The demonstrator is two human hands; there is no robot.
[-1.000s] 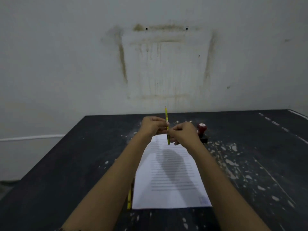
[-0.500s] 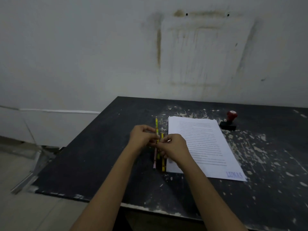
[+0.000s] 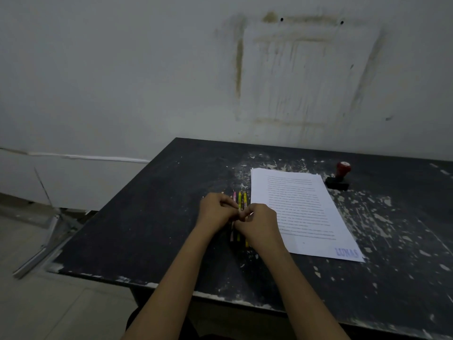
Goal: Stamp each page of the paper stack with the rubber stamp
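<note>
A white paper stack (image 3: pixel 301 212) with printed text lies on the dark table (image 3: pixel 147 229); its top page carries a blue stamp mark at the near right corner. The rubber stamp (image 3: pixel 339 176), red knob on a black base, stands upright beyond the stack's far right corner. Three pencils (image 3: pixel 239 200), pink and yellow, lie side by side left of the stack. My left hand (image 3: pixel 215 209) and my right hand (image 3: pixel 259 223) meet over the pencils, fingertips pinched on them. Which pencil each hand grips is hidden.
The table is black with chipped white paint flecks, mostly on its right side. A stained white wall (image 3: pixel 294 69) rises right behind it. The table's left edge drops to a tiled floor (image 3: pixel 36 303) with a metal frame lying there.
A second ago my hands held one yellow pencil upright above the stack. They have since come down to the left of the stack, where the pencils now lie together on the table.
</note>
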